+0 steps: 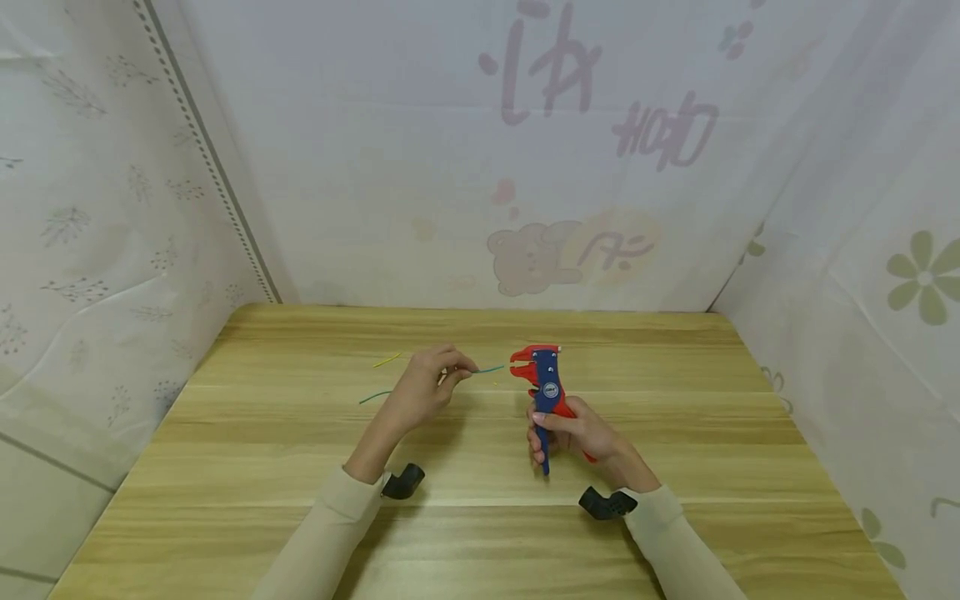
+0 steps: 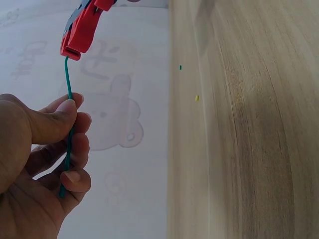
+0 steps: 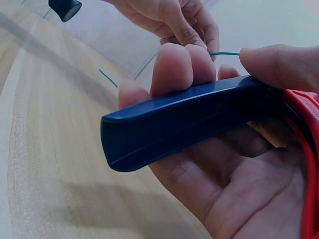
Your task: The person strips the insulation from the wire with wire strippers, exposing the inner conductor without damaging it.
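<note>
A green wire [image 2: 69, 82] is pinched between the thumb and fingers of my left hand [image 1: 429, 385], its rear part running along the curled fingers. Its free end points right, at the mouth of a red and blue wire stripper [image 1: 550, 371]. In the head view a small gap shows between wire tip and red jaws; from the left wrist they overlap. My right hand [image 1: 573, 433] grips the stripper by its handles, fingers round the blue handle [image 3: 174, 119]. Left of my left hand lies another stretch of green wire [image 1: 374, 397]; whether it joins the held one, I cannot tell.
A short yellow wire [image 1: 387, 360] lies on the wooden table [image 1: 480, 533] behind my left hand. Tiny green [image 2: 180, 67] and yellow bits [image 2: 197, 98] lie on the tabletop. Printed cloth [image 1: 375, 167] hangs along the back and both sides.
</note>
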Demonstrator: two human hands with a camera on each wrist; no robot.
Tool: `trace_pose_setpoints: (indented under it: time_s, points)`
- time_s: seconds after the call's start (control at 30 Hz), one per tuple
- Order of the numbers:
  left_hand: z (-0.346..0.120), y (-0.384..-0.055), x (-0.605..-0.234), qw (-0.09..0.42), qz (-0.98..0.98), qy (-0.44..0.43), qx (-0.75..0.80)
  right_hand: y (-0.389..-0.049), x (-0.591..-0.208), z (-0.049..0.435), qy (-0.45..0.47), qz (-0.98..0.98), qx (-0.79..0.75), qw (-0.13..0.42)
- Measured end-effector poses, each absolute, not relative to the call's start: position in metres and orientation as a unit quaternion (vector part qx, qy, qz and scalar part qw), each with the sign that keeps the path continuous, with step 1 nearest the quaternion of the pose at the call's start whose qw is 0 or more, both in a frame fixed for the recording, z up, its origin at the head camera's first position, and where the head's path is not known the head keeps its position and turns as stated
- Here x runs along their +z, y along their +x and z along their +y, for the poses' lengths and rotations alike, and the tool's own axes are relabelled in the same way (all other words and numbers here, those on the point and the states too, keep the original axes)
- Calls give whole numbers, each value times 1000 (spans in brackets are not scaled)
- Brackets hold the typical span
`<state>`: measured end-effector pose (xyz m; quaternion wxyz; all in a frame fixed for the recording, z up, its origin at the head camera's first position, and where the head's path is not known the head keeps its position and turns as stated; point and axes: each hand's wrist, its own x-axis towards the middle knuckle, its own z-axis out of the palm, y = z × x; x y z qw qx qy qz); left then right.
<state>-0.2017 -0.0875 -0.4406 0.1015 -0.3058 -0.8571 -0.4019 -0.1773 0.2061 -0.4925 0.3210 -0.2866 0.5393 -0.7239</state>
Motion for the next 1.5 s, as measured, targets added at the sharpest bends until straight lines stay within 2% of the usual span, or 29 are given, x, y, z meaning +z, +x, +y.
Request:
trace_pose_setpoints:
  time_s: [1.23,1.5]
  points:
    - [-80,-196,-437,118,-855,-324,-387,-172,-498,199,-274,566,-710,317]
    - [-81,-194,-436,106,-859,-317,-388,-168,-497,194,-263,579,-708,308]
